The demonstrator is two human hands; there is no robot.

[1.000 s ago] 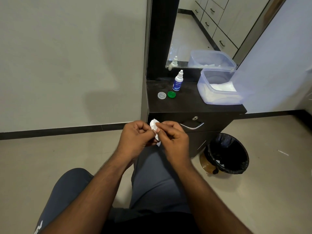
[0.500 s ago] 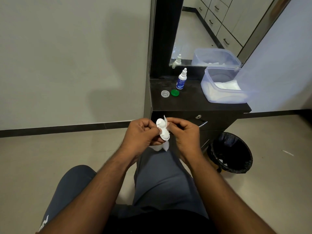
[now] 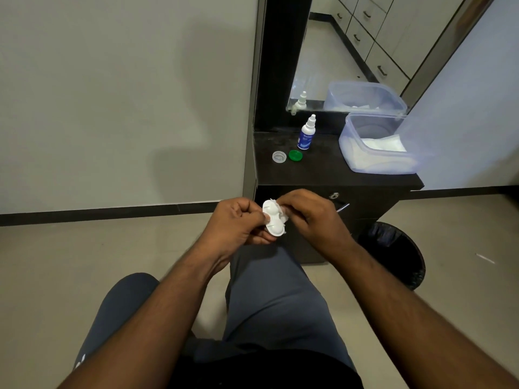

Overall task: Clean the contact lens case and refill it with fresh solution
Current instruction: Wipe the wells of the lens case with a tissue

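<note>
Head view: solution bottle, two caps at 12 o'clock; left hand grips lens case, right hand pinches tissue against it.

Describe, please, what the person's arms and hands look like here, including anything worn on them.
Both arms are bare from the bottom edge of the frame to the fingers: no sleeves reach the forearms. The left hand and right hand carry no gloves, and no rings, watch or bracelet can be seen. No markings are visible on either arm.
</note>
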